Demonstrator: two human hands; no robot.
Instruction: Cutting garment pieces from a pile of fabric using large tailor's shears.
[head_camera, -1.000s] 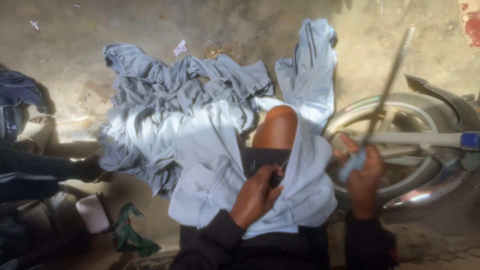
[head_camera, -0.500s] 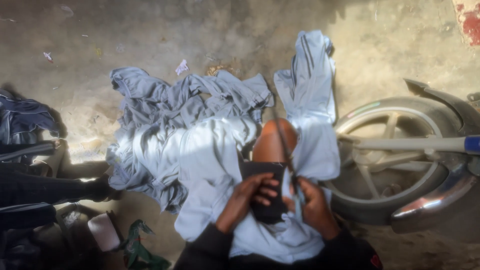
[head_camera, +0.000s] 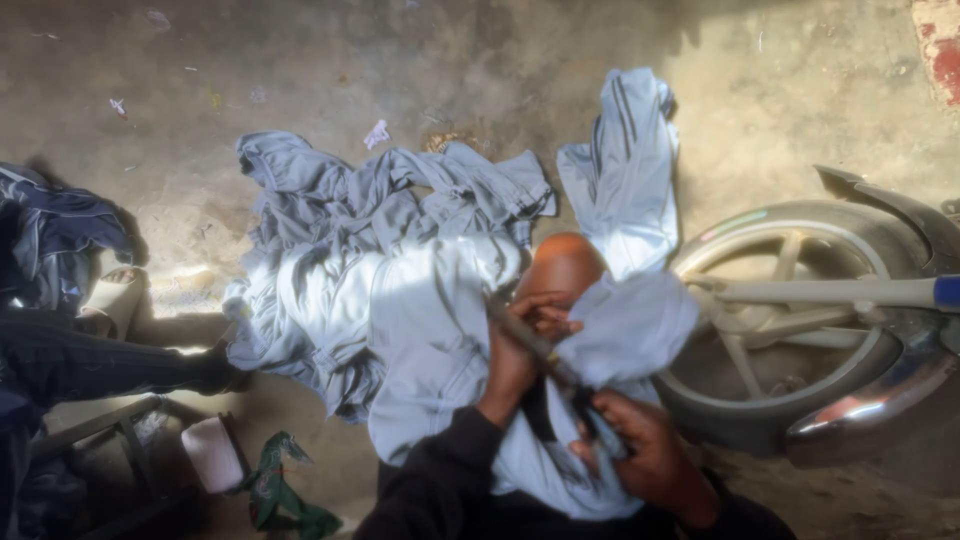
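Observation:
A light grey garment (head_camera: 430, 340) lies over my lap and my bare knee (head_camera: 562, 265). My left hand (head_camera: 520, 350) has its fingers curled on the garment's edge just below the knee. My right hand (head_camera: 645, 460) is closed around the near end of a long thin dark tool (head_camera: 520, 325). The tool runs up and left across my left hand toward the knee. I cannot make out what kind of tool it is. A dark strip of fabric (head_camera: 540, 415) shows between my two hands.
More grey garments (head_camera: 380, 200) are heaped on the concrete floor ahead. A motorcycle wheel (head_camera: 800, 400) stands close on the right. At left are dark blue clothing (head_camera: 60, 230), another person's dark-trousered leg (head_camera: 100, 365), a white block (head_camera: 215, 455) and green cloth (head_camera: 285, 490).
My right hand brought the long tool down from beside the wheel to my lap, and it now lies slanted over my left hand. The left hand stayed at the knee.

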